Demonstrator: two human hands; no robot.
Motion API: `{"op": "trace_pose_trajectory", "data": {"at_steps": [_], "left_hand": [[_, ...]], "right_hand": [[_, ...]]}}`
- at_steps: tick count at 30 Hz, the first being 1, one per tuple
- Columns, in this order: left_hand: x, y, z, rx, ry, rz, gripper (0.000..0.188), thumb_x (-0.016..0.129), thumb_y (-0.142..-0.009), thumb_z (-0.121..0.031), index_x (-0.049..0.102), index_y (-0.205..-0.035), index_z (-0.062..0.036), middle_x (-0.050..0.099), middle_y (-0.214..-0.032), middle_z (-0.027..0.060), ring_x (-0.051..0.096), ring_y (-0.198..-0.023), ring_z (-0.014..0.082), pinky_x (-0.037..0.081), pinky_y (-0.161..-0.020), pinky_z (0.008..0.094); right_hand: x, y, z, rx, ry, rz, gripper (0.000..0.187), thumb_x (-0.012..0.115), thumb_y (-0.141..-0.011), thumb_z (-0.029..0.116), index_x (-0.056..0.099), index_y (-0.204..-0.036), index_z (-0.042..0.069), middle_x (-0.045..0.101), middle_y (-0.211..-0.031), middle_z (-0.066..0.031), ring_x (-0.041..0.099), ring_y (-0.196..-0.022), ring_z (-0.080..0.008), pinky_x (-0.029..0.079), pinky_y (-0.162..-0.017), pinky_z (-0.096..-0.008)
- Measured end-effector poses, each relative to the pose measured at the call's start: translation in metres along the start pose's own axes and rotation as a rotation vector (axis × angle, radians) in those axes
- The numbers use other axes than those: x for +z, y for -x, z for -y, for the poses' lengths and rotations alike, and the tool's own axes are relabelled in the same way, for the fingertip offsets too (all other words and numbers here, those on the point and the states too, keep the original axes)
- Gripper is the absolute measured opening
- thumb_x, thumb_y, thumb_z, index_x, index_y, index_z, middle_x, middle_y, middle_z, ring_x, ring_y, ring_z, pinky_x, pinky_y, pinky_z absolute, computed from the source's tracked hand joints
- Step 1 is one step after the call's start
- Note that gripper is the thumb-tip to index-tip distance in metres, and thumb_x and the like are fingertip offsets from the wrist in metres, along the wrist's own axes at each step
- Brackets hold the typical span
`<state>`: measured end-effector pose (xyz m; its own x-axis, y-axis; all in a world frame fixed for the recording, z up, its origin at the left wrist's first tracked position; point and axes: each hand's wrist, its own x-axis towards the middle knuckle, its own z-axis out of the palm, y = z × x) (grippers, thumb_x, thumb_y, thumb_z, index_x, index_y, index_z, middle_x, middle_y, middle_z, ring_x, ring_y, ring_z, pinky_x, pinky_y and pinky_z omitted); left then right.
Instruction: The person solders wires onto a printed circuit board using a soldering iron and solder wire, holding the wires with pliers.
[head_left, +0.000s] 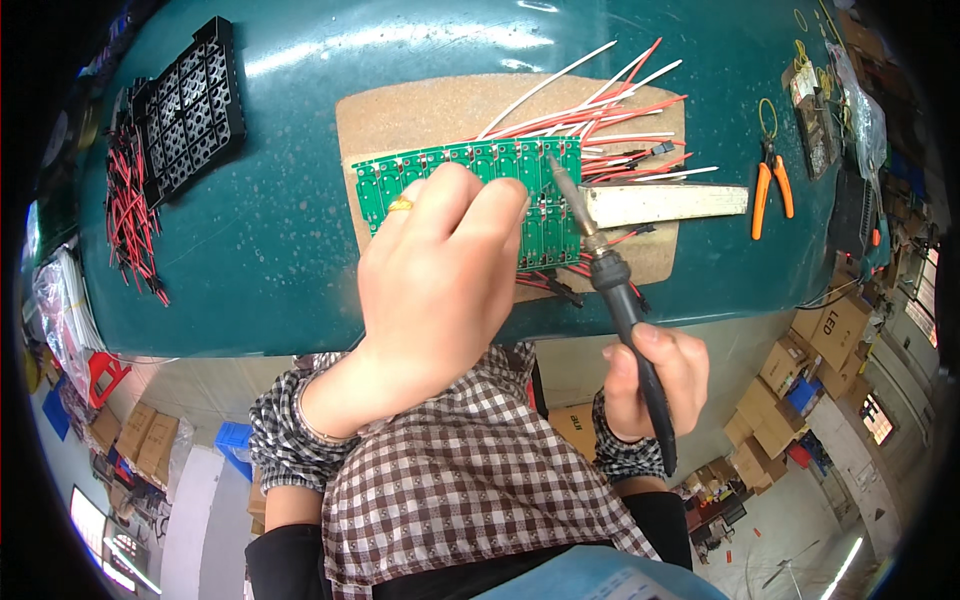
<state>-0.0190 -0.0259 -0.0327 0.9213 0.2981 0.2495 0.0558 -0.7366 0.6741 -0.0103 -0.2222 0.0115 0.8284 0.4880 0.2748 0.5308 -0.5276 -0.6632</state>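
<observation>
Green tbl (260, 290), ctns (777, 432) on flr (812, 505), R fingers (660, 346) clamped on iron (622, 305), L fingers (497, 207) can't tell

Beneath my left hand (435, 265), the circuit board (545, 235) lies on a mat (400, 115); the soldering iron (614, 280) in my right hand (682, 385) reaches over it. Wires (625, 112) lie ahead of my right hand, pliers (761, 197) farther right; far left of both hands, a tray (195, 112) beside a wire bundle (130, 220).
</observation>
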Motion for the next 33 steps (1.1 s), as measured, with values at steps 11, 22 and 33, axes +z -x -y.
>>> {"op": "trace_pose_trajectory", "data": {"at_steps": [11, 22, 33], "left_hand": [[-0.001, -0.005, 0.001, -0.152, 0.166, 0.042, 0.012, 0.063, -0.077, -0.001, 0.052, -0.081, -0.0051, 0.052, -0.073, 0.0099, 0.056, -0.060, 0.0288, 0.046, -0.052, 0.0381], [0.002, -0.005, 0.003, -0.149, 0.113, 0.002, 0.011, 0.063, -0.077, -0.003, 0.052, -0.079, -0.0059, 0.053, -0.074, 0.0098, 0.058, -0.062, 0.0296, 0.048, -0.053, 0.0382], [-0.016, 0.003, 0.001, -0.143, 0.320, -0.021, 0.009, 0.067, -0.080, 0.003, 0.059, -0.080, -0.0023, 0.051, -0.068, 0.0023, 0.043, -0.054, 0.0084, 0.035, -0.049, 0.0226]], "right_hand": [[0.001, -0.005, -0.003, -0.040, -0.008, 0.035, 0.033, 0.072, -0.075, -0.001, 0.063, -0.107, 0.000, 0.060, -0.088, -0.0096, 0.063, -0.068, -0.0201, 0.053, -0.059, -0.0294], [0.004, -0.008, 0.002, -0.044, 0.015, 0.072, 0.036, 0.073, -0.074, -0.002, 0.062, -0.108, 0.000, 0.062, -0.085, -0.0089, 0.063, -0.068, -0.0208, 0.053, -0.060, -0.0295], [-0.001, -0.002, -0.001, 0.013, -0.028, -0.014, 0.030, 0.071, -0.077, -0.001, 0.062, -0.106, 0.002, 0.058, -0.092, -0.0093, 0.063, -0.069, -0.0206, 0.053, -0.060, -0.0303]]}}
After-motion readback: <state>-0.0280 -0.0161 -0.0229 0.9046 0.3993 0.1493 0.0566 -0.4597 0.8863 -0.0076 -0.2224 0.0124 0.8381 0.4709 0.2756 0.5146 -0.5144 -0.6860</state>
